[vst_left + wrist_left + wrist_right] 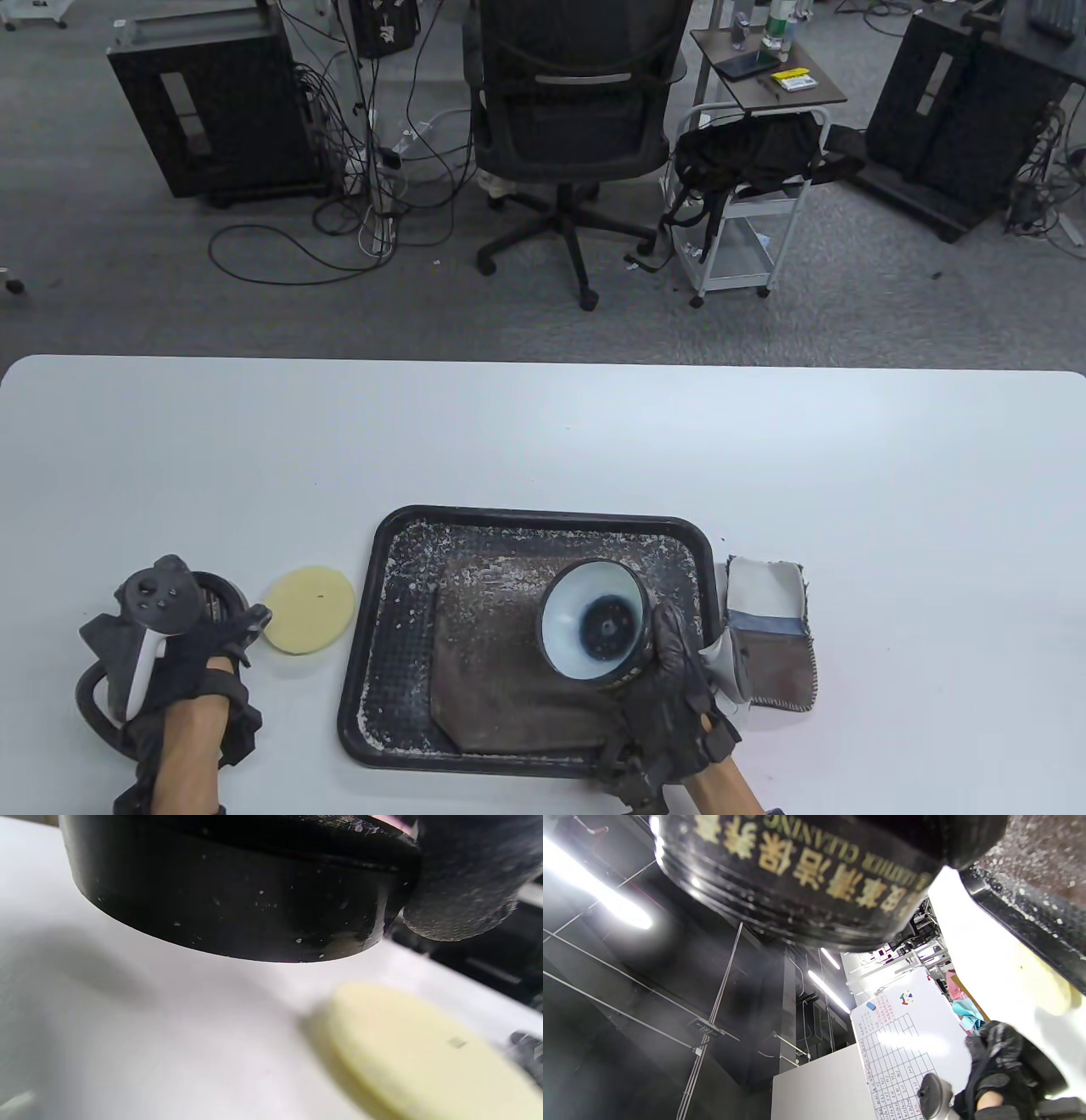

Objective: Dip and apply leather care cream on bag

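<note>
Glossy black round jar gripped by right hand; left hand grips black lid.

Open cream jar tilted above bag

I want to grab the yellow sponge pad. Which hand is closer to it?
Left. The left hand grips a black lid just left of the yellow sponge pad; the right hand holds the cream jar over the tray.
</note>
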`<state>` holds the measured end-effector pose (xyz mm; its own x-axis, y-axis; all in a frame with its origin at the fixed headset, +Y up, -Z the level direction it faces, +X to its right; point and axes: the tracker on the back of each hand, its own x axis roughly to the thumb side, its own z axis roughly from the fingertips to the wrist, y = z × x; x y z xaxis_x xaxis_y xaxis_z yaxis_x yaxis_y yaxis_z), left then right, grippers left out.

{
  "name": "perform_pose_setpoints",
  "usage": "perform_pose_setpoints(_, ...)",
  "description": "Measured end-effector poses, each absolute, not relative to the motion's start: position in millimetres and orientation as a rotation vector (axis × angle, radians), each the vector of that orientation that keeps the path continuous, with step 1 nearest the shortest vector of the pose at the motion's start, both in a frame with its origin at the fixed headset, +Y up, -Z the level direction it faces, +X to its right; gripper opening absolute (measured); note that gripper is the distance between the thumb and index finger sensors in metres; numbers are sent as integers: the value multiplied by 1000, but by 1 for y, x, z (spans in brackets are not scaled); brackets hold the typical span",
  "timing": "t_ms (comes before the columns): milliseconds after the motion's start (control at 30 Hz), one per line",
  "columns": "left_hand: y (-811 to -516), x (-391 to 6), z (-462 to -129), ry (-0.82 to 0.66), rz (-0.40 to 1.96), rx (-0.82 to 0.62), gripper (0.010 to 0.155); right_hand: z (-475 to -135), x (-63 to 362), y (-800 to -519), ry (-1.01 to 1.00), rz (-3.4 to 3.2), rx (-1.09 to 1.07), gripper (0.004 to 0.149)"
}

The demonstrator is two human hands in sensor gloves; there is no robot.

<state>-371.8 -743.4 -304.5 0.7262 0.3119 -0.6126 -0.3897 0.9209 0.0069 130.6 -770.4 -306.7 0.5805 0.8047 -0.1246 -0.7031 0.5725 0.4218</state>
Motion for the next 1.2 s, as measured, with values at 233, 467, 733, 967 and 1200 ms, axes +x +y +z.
perform_pose_setpoints(233, -767, -379, -314, 701, 351, -243, 104, -310, 141, -775, 278, 902, 283, 90)
perform_pose_setpoints(467, -775, -389, -316, 744, 317, -306, 101, -312, 149, -776, 246, 948, 235, 91)
perform_pose_setpoints(733, -790, -393, -320, 724, 370, -359, 98, -311, 151, -777, 278, 919, 201, 97)
perform_pose_setpoints(967, -792, -392, -320, 719, 388, -350, 97, -313, 153, -780, 298, 950, 207, 99)
perform_pose_setpoints(1200, -790, -394, -319, 722, 402, -343, 100, -313, 153, -781, 311, 959, 215, 98)
